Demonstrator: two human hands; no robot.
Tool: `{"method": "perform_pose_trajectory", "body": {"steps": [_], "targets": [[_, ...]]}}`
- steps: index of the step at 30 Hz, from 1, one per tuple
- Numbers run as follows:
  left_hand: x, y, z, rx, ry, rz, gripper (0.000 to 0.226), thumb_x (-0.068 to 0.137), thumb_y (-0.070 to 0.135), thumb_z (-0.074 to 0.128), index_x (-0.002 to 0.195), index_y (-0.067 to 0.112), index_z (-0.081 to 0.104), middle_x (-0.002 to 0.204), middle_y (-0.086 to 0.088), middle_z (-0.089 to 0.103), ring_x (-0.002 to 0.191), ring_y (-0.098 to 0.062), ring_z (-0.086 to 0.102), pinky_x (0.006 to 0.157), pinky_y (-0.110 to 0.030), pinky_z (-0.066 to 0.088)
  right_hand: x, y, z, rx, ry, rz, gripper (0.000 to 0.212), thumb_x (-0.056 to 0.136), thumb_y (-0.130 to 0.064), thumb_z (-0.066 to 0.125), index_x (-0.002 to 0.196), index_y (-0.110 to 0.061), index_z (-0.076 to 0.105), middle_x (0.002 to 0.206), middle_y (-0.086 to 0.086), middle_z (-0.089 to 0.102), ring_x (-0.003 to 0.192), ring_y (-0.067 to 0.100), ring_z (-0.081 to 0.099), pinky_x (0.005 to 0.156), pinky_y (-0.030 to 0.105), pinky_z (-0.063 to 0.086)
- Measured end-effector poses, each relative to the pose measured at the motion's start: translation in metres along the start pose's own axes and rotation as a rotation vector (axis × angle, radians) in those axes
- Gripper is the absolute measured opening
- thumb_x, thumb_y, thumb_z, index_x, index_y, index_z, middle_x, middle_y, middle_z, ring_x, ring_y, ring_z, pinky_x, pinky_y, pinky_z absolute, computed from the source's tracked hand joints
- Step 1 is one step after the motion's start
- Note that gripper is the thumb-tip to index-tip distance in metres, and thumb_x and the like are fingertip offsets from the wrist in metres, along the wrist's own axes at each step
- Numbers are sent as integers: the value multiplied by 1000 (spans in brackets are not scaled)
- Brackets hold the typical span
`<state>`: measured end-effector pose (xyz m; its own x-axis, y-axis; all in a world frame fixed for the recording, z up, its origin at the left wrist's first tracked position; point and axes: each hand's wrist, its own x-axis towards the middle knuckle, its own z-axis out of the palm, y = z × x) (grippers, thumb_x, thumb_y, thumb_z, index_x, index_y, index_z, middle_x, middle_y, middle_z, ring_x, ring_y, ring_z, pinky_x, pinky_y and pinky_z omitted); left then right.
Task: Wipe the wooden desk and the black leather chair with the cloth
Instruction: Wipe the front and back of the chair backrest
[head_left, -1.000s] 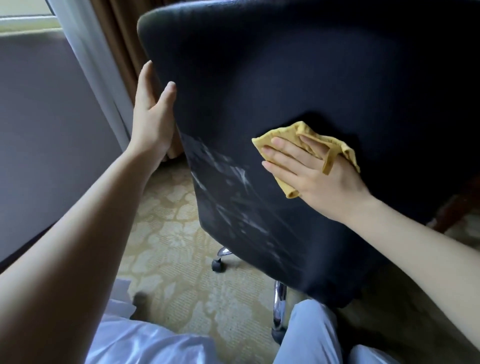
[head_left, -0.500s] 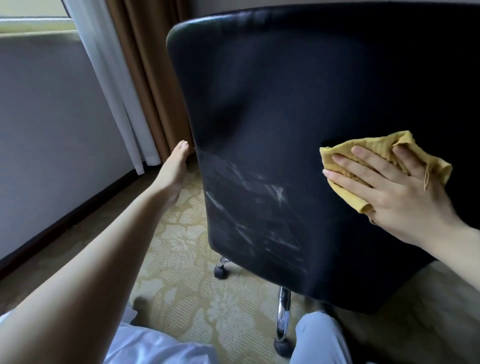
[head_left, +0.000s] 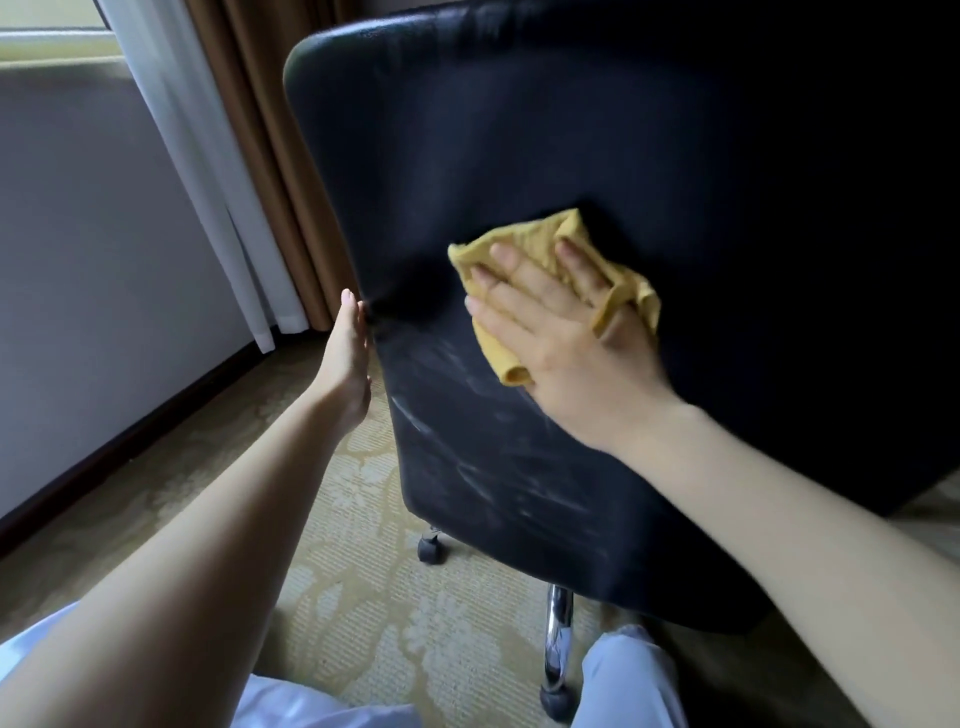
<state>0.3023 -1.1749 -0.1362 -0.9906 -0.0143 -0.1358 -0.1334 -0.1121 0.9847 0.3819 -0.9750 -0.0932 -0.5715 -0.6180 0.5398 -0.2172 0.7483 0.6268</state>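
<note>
The back of the black leather chair (head_left: 545, 156) fills the upper right of the head view, with pale wet smears low on the backrest. A yellow cloth (head_left: 524, 244) lies flat against the backrest. My right hand (head_left: 566, 332) presses it there with straight spread fingers; a fold of cloth loops over one finger. My left hand (head_left: 345, 353) rests flat with straight fingers against the chair's left edge. The wooden desk is not in view.
Patterned beige carpet (head_left: 363, 545) covers the floor. A chrome chair leg (head_left: 558, 639) and black castors (head_left: 431, 545) stand below the seat. White and brown curtains (head_left: 244, 156) hang at the left, beside a grey wall with dark skirting. My light trouser knees are at the bottom.
My right hand has slid the cloth back to the left across the backrest. My left hand stays at the chair's left edge, lower than a second ago. The view has shifted.
</note>
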Motion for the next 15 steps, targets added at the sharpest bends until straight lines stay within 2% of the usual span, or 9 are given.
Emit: {"method": "perform_pose_trajectory", "body": {"steps": [2, 4, 8, 10, 12, 15], "targets": [[3, 0, 5, -16, 40, 18, 54, 102, 51, 14, 137, 29, 49, 117, 22, 56, 116, -1, 46, 101, -29, 23, -15, -15, 14, 7, -124, -74, 51, 90, -21, 35, 140, -19, 45, 150, -2, 35, 141, 17, 26, 117, 38, 13], [4, -1, 8, 1, 99, 30, 52, 102, 50, 15, 126, 29, 56, 104, 21, 59, 108, -2, 51, 96, -29, 24, -38, -25, 27, 27, -211, -144, 53, 90, -17, 28, 141, -19, 44, 152, -4, 31, 141, 14, 23, 116, 37, 22], [-1, -3, 9, 43, 134, 76, 40, 103, 47, 14, 105, 40, 54, 85, 33, 54, 84, 11, 51, 92, -28, 20, -82, -19, 38, 42, -244, -242, 49, 87, -11, 35, 129, -16, 58, 143, -2, 44, 135, 13, 37, 110, 36, 34], [-6, -5, 8, 68, 108, 104, 39, 104, 46, 13, 107, 42, 52, 87, 35, 54, 83, 14, 50, 92, -28, 20, -98, -5, 35, 31, -206, -260, 50, 86, -5, 31, 124, -14, 62, 140, -1, 48, 131, 12, 43, 109, 37, 35], [-8, -10, 5, 65, 89, 118, 39, 104, 45, 13, 118, 40, 49, 95, 33, 53, 87, 12, 49, 94, -28, 20, -106, 12, 28, 3, -179, -276, 55, 85, 0, 27, 126, -14, 60, 140, -1, 48, 130, 12, 43, 108, 37, 36], [-15, -16, 5, 54, 75, 131, 43, 104, 44, 13, 128, 35, 48, 104, 28, 51, 96, 8, 48, 95, -30, 20, -104, 36, 16, -41, -150, -284, 63, 91, 6, 11, 131, -15, 55, 141, -1, 46, 130, 13, 43, 109, 37, 34]]}}
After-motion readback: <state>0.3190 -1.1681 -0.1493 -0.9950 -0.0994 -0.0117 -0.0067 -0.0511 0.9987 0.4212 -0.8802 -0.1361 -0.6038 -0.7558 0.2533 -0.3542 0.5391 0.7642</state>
